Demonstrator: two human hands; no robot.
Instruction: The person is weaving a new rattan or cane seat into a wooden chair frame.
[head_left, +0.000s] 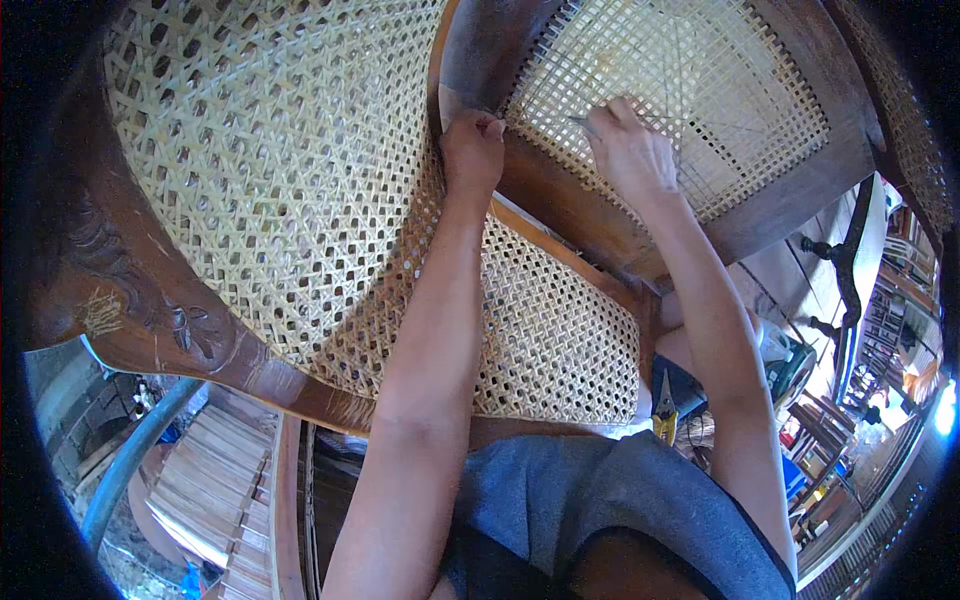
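A wooden seat panel (560, 190) holds a partly woven cane mesh (735, 90), with loose strands crossing its middle. My left hand (473, 150) is closed at the panel's left edge, beside the rim holes. Its fingers are pressed together, and what they pinch is too small to make out. Over the mesh, my right hand (632, 150) is closed around a thin, dark, pointed tool (581, 121) whose tip points left toward my left hand. Most of that tool is hidden in my fingers. A large cane-woven backrest (290, 170) stands to the left, with my left forearm in front of it.
The backrest's carved brown wooden frame (190, 320) curves along the left. Yellow-handled snips (665, 410) are near my lap. A blue-grey pipe (140, 460) and wooden slats (215, 475) stand at lower left. Several wooden furniture pieces (825, 430) crowd the right.
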